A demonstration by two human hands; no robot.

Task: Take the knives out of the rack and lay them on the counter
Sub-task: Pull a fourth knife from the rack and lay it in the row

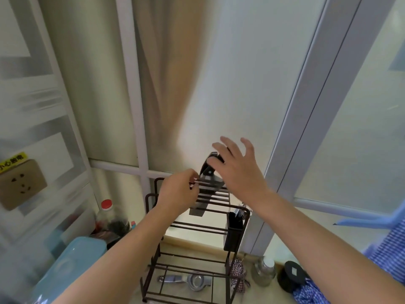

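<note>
A dark brown wire rack [219, 227] stands on the beige counter [197, 246] against a frosted window. One knife [205, 194] with a black handle and a broad steel blade sticks up tilted out of the rack's top slots. My left hand [177, 191] pinches the blade's upper edge just below the handle. My right hand [241, 172] hovers at the handle with fingers spread, thumb lying against it, not closed around it. The blade's lower end hangs between the top wires.
A black cutlery holder [234, 233] hangs on the rack's right side. A metal squeezer [190, 280] lies under the rack. A glass jar [264, 273] and black lid [291, 277] stand to the right, a blue container [72, 260] and red-capped bottle [106, 207] to the left.
</note>
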